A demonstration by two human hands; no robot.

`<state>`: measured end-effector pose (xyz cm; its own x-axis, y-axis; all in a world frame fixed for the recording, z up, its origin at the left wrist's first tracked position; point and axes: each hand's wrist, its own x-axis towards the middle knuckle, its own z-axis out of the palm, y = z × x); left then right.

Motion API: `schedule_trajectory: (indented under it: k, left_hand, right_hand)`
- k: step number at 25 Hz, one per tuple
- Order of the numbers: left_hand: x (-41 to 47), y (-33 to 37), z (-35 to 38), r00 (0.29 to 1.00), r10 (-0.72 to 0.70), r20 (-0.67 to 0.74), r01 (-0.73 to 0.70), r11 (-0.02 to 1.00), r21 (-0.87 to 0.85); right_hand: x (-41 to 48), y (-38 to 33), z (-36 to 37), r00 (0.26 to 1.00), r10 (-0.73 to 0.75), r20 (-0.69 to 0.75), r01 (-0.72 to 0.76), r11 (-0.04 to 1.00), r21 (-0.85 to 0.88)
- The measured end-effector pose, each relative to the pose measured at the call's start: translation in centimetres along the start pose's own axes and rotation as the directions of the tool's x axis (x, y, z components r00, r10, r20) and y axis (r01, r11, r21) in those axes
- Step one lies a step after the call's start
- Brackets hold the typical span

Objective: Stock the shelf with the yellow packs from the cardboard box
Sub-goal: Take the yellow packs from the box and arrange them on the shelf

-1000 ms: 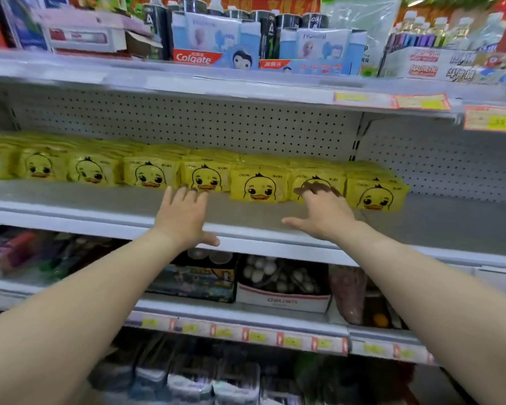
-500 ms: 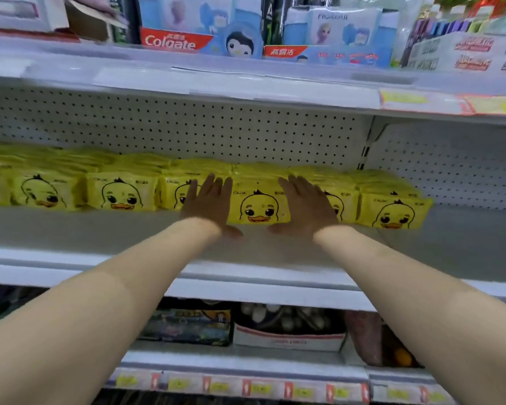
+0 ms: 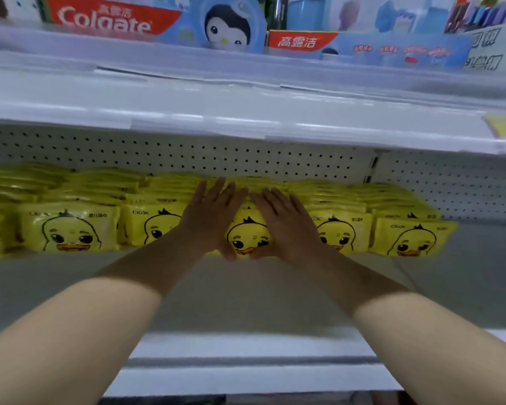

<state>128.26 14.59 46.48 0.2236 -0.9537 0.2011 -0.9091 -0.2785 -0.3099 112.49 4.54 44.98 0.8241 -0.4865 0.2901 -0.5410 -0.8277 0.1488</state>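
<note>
A row of yellow packs with a duck face stands along the back of the grey shelf (image 3: pixel 246 293). My left hand (image 3: pixel 211 214) and my right hand (image 3: pixel 284 223) lie flat, fingers straight, on either side of the middle pack (image 3: pixel 247 238). Both palms press against the fronts of that pack and its neighbours, the left neighbour pack (image 3: pixel 149 226) and the right neighbour pack (image 3: pixel 342 232). More packs (image 3: pixel 70 229) stand further left, and one pack (image 3: pixel 412 238) ends the row on the right. The cardboard box is out of view.
A white pegboard (image 3: pixel 275 162) backs the shelf. The shelf above (image 3: pixel 246 112) overhangs the packs and carries Colgate toothpaste boxes (image 3: pixel 108 19). Bare shelf surface lies right of the last pack and in front of the row.
The camera and both hands have moved in closer. My hands went from hovering at the shelf's front edge to pressing flat on the packs, closing in around the middle pack.
</note>
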Motion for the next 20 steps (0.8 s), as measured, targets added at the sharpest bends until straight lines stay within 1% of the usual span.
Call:
schedule_trajectory:
  k: [3,5,7,8,9,11,12,13,14,16,18,20]
  left_hand:
    - [0.3,-0.5,0.2,0.999,0.027,-0.041,-0.028,0.999,-0.031]
    - [-0.3,-0.8,0.1,0.996,0.052,-0.072,-0.055,0.998,-0.036]
    - [-1.5,-1.1,0.3,0.984,0.1,-0.147,-0.107,0.993,-0.04]
    - [-2.3,-1.3,0.6,0.968,0.124,-0.22,-0.139,0.989,-0.053]
    - [-3.3,-1.5,1.2,0.939,0.142,-0.315,-0.167,0.985,-0.053]
    - [-4.7,-1.8,2.5,0.845,0.176,-0.506,-0.223,0.974,-0.034]
    - [-5.0,-1.9,2.8,0.806,0.176,-0.565,-0.248,0.967,-0.054]
    - [-5.1,-2.0,3.0,0.787,0.168,-0.594,-0.272,0.958,-0.089]
    - [-5.3,-2.1,2.7,0.786,0.16,-0.597,-0.29,0.949,-0.127]
    - [-5.8,-1.8,1.6,0.817,0.141,-0.56,-0.279,0.945,-0.17]
    - [-6.4,-2.1,0.6,0.877,0.121,-0.464,-0.243,0.947,-0.212]
    - [-6.5,-3.4,0.2,0.931,0.098,-0.352,-0.205,0.937,-0.283]
  right_hand:
    - [0.3,-0.1,0.0,1.0,-0.006,-0.02,0.006,1.0,-0.006]
    - [-0.5,-0.4,-0.3,0.998,-0.005,-0.059,0.004,1.0,-0.003]
    - [-1.9,-0.8,-0.4,0.989,0.064,-0.137,-0.056,0.996,0.063]
    - [-2.8,-1.1,-0.3,0.978,0.111,-0.175,-0.095,0.991,0.099]
    - [-3.6,-1.4,-0.1,0.965,0.144,-0.221,-0.123,0.987,0.108]
    - [-4.7,-2.0,0.5,0.935,0.159,-0.317,-0.149,0.987,0.056]
    - [-4.9,-2.2,0.7,0.923,0.164,-0.348,-0.161,0.986,0.037]
    - [-4.9,-2.5,0.7,0.914,0.174,-0.365,-0.173,0.984,0.035]
    - [-4.9,-2.9,0.5,0.911,0.19,-0.366,-0.187,0.981,0.043]
    - [-5.0,-3.5,0.0,0.911,0.209,-0.355,-0.209,0.977,0.039]
    - [-5.1,-4.3,-0.9,0.928,0.219,-0.302,-0.209,0.976,0.066]
    - [-4.7,-5.4,-2.1,0.947,0.229,-0.226,-0.197,0.968,0.157]
